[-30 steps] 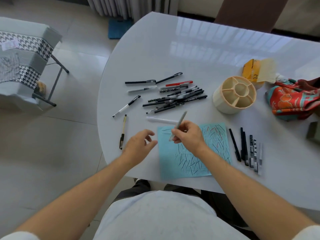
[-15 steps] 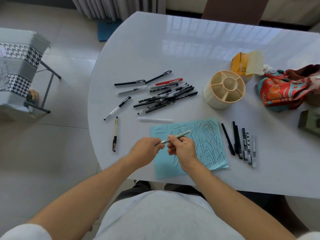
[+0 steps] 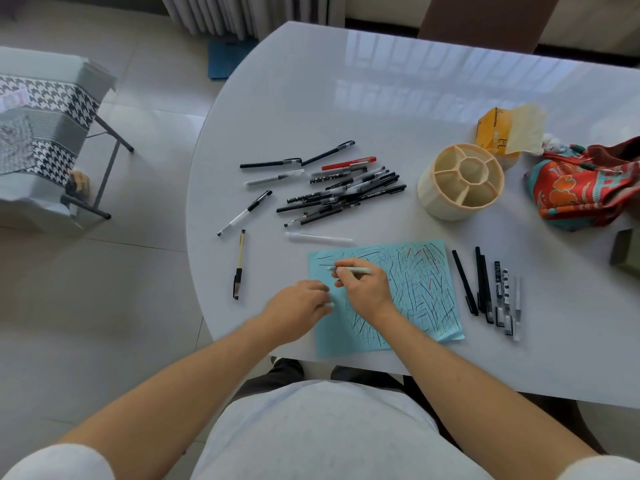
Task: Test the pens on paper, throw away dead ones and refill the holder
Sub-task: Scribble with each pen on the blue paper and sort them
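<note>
Landmark: the blue paper [image 3: 408, 292], lying flat at the near edge of the white worktop [image 3: 381, 98] and covered in dark and red test strokes.

Left hand [image 3: 298, 311], at the paper's near-left corner: fingers curled loosely; motion blur hides whether the grip holds anything.

Right hand [image 3: 363, 289], over the paper's left half: fingers and thumb grasp a pale pen [image 3: 349, 270], which lies nearly level with its tip pointing left above the sheet. Whether the tip touches the paper cannot be told.

Right of the paper: a row of pens [image 3: 491, 289], mostly black, side by side and roughly parallel to the paper's right edge.

Left of the paper: a yellow pen [image 3: 239, 263], alone, well apart from the sheet.

Just beyond the paper's far edge: a clear pen [image 3: 318, 238].

Farther beyond, to the left: the untidy pile of pens [image 3: 343, 192], black with one red, and a few strays lying about it.

Beyond the paper's right corner: the cream holder [image 3: 460, 181], upright, with divided compartments that show no pens.

Beyond the holder: a yellow pack [image 3: 495, 131]; to its right, a patterned cloth [image 3: 585, 188].
</note>
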The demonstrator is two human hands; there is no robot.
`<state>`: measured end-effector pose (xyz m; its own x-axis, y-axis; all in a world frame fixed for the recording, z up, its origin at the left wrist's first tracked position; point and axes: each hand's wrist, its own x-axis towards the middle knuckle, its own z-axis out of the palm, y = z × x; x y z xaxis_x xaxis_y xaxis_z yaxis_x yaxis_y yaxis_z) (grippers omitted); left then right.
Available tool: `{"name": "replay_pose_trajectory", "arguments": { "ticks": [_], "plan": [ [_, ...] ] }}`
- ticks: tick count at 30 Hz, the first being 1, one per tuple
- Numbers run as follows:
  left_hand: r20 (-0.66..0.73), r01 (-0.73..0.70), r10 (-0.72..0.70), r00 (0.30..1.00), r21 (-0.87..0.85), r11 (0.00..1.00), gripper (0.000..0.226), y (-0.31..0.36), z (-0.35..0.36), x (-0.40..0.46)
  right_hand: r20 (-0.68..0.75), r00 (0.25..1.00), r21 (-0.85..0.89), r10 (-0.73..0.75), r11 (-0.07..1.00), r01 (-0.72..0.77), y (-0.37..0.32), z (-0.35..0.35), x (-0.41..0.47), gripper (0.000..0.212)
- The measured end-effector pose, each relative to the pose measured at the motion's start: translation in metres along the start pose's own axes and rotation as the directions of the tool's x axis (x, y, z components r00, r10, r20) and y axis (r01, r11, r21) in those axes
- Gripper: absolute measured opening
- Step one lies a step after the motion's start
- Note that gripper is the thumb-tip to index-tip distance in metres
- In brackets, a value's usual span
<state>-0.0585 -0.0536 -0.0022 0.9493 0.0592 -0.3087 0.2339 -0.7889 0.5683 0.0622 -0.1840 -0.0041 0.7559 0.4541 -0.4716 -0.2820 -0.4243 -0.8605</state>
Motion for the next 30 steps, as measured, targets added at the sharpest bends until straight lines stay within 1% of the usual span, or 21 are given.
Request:
{"name": "replay_pose_trajectory", "arguments": {
  "ticks": [3, 6, 8, 11, 13, 14, 16, 18, 20, 22, 24, 26, 30],
  "plan": [
    [-0.009, -0.034, 0.034, 0.999, 0.036, 0.999, 0.025, 0.0, 0.008, -0.001, 0.01, 0.992, -0.258, -0.123, 0.958, 0.122, 0.0, 0.01, 0.001, 0.012],
    [-0.027, -0.02, 0.021, 0.999, 0.038, 0.999, 0.025, -0.001, 0.009, -0.001, 0.087, 0.977, -0.477, -0.197, 0.852, 0.215, 0.0, 0.014, 0.002, 0.013],
    [-0.015, -0.001, 0.002, 1.0, 0.042, 0.999, 0.026, -0.002, 0.01, -0.001, 0.101, 0.969, -0.537, -0.224, 0.808, 0.243, 0.001, 0.012, 0.002, 0.013],
    [-0.009, 0.017, -0.017, 1.0, 0.017, 1.0, 0.028, -0.002, 0.008, 0.0, -0.005, 0.972, -0.543, -0.237, 0.817, 0.196, 0.002, 0.0, 0.005, 0.009],
    [-0.01, 0.029, -0.029, 1.0, -0.013, 0.999, 0.03, -0.001, 0.006, 0.0, -0.081, 0.978, -0.474, -0.19, 0.871, 0.13, 0.003, -0.011, 0.005, 0.006],
    [-0.01, 0.036, -0.036, 0.999, -0.035, 0.999, 0.03, -0.001, 0.006, 0.001, -0.109, 0.982, -0.393, -0.155, 0.914, 0.101, 0.003, -0.016, 0.003, 0.004],
    [-0.022, 0.073, -0.075, 0.997, -0.094, 0.993, 0.03, 0.001, 0.005, 0.001, -0.136, 0.988, -0.162, -0.079, 0.985, 0.057, 0.002, -0.025, -0.002, 0.004],
    [-0.048, 0.141, -0.149, 0.988, -0.151, 0.978, 0.029, 0.003, 0.002, -0.001, -0.09, 0.996, 0.057, -0.011, 0.998, 0.016, 0.001, -0.033, -0.011, 0.004],
    [-0.059, 0.193, -0.207, 0.977, -0.188, 0.963, 0.025, 0.004, 0.0, -0.001, -0.011, 0.999, 0.18, 0.039, 0.983, -0.036, 0.001, -0.039, -0.02, 0.004],
    [-0.037, 0.221, -0.236, 0.971, -0.243, 0.945, 0.021, 0.007, -0.002, -0.001, 0.035, 0.997, 0.233, 0.062, 0.97, -0.069, 0.001, -0.042, -0.027, 0.006],
    [-0.003, 0.224, -0.235, 0.972, -0.289, 0.931, 0.017, 0.013, -0.003, -0.001, 0.062, 0.995, 0.248, 0.079, 0.964, -0.092, 0.002, -0.042, -0.032, 0.009],
    [0.021, 0.217, -0.221, 0.975, -0.299, 0.929, 0.013, 0.019, -0.004, 0.0, 0.086, 0.993, 0.24, 0.085, 0.965, -0.103, 0.003, -0.042, -0.034, 0.007],
    [0.04, 0.191, -0.188, 0.981, -0.278, 0.941, 0.018, 0.031, -0.007, 0.004, 0.113, 0.989, 0.234, 0.096, 0.965, -0.12, 0.006, -0.045, -0.035, 0.005]
  ]
}}
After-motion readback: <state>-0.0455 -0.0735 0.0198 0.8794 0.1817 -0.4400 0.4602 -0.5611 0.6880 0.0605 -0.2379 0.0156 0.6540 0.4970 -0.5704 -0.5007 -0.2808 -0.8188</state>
